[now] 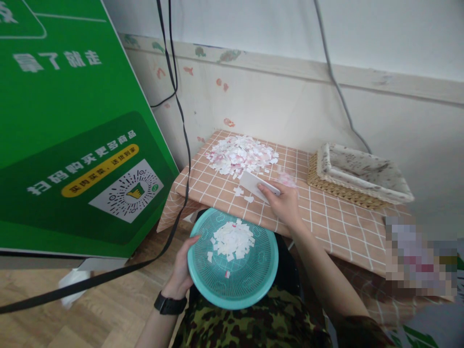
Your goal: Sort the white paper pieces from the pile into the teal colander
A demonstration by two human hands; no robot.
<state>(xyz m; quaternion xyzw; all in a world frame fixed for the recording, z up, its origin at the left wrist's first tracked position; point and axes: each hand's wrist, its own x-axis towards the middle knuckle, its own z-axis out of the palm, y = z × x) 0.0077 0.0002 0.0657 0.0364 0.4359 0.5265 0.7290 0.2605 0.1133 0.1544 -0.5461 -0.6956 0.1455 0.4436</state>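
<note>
My left hand (184,263) grips the left rim of a round teal plastic colander (253,287), its thumb over the edge. Small white paper scraps (235,240) lie heaped inside, a few with pink marks. The colander sits below the table's front edge, over my lap. With my right hand (283,199) I hold a flat white card-like scraper (253,185) by its right end, low over the tabletop. Its far end meets the front of a large pile of white and pinkish paper scraps (241,153). Several loose scraps (243,194) lie beside the scraper's near edge.
A brown checked cloth covers the table (337,232). At its right back stands a wicker basket (348,191) with a cloth lining. A green cabinet (72,121) fills the left. A black strap (185,145) hangs between cabinet and table, and a grey cable (331,72) runs down the wall.
</note>
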